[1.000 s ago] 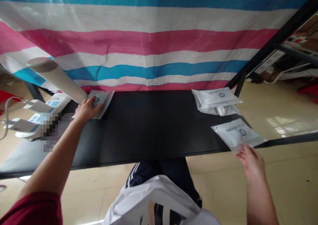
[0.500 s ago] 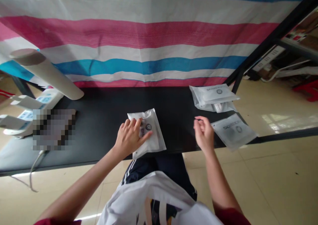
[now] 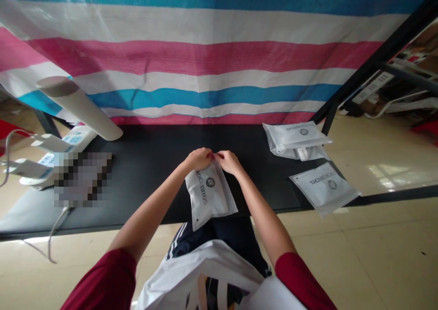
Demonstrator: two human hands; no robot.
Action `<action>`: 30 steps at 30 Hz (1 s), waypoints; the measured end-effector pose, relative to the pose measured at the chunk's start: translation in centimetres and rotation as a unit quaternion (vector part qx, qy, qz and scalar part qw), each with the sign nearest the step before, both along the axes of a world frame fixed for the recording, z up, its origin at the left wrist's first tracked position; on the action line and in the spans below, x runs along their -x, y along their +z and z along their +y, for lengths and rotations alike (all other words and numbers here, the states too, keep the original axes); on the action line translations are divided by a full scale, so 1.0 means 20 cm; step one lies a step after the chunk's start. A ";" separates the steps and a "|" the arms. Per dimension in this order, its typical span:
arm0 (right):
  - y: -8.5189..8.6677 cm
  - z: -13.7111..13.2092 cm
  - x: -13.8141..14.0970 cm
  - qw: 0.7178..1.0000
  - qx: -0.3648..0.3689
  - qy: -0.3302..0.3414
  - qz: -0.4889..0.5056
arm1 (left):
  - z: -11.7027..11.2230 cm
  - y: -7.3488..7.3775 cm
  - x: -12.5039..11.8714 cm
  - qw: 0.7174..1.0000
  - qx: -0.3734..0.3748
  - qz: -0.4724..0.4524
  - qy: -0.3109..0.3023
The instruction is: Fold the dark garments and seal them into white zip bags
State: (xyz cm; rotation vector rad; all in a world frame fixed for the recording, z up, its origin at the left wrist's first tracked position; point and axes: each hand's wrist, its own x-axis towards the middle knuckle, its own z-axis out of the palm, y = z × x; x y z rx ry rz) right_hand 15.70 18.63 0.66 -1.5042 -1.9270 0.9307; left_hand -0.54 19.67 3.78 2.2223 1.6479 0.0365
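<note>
A white printed pouch (image 3: 210, 196) lies at the near edge of the black table (image 3: 153, 164), its lower end hanging over the edge. My left hand (image 3: 199, 158) and my right hand (image 3: 228, 160) meet at the pouch's far end, both with fingers pinched on its top edge. The two hands touch each other there.
At the right lie a single white pouch (image 3: 323, 186) near the edge and a small stack of pouches (image 3: 296, 140) behind it. A cardboard tube (image 3: 78, 107) leans at the left, beside white power strips (image 3: 44, 157). A striped tarp (image 3: 205, 54) hangs behind the table.
My left hand dragged the pouch from the table's left side to the front middle. My right hand left the single pouch at the right and joined the left on the pouch's top edge.
</note>
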 end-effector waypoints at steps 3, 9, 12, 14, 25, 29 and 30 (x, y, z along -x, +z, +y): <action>0.00 0.01 -0.01 1.000 -0.009 -0.006 0.024 | 0.01 -0.01 0.00 0.999 -0.013 -0.046 -0.007; -0.02 -0.21 -0.10 0.996 0.003 -0.063 0.065 | 0.07 0.01 -0.07 0.990 -0.019 -0.139 0.013; -0.03 -0.48 -0.14 0.993 0.027 -0.080 0.086 | 0.12 0.03 -0.11 0.990 -0.027 -0.127 0.047; -0.05 -0.65 -0.15 0.982 0.086 -0.085 0.142 | 0.15 0.03 -0.14 0.991 -0.031 -0.114 0.056; -0.04 -0.77 -0.22 0.934 0.131 -0.162 0.289 | -0.21 0.00 -0.16 0.966 -0.225 -0.129 0.012; -0.06 -0.61 -0.26 0.948 0.129 -0.125 0.262 | -0.39 -0.14 -0.07 0.958 -0.207 -0.198 -0.016; -0.06 -0.56 -0.25 0.958 0.127 -0.101 0.234 | -0.41 -0.17 -0.05 0.957 -0.196 -0.213 -0.023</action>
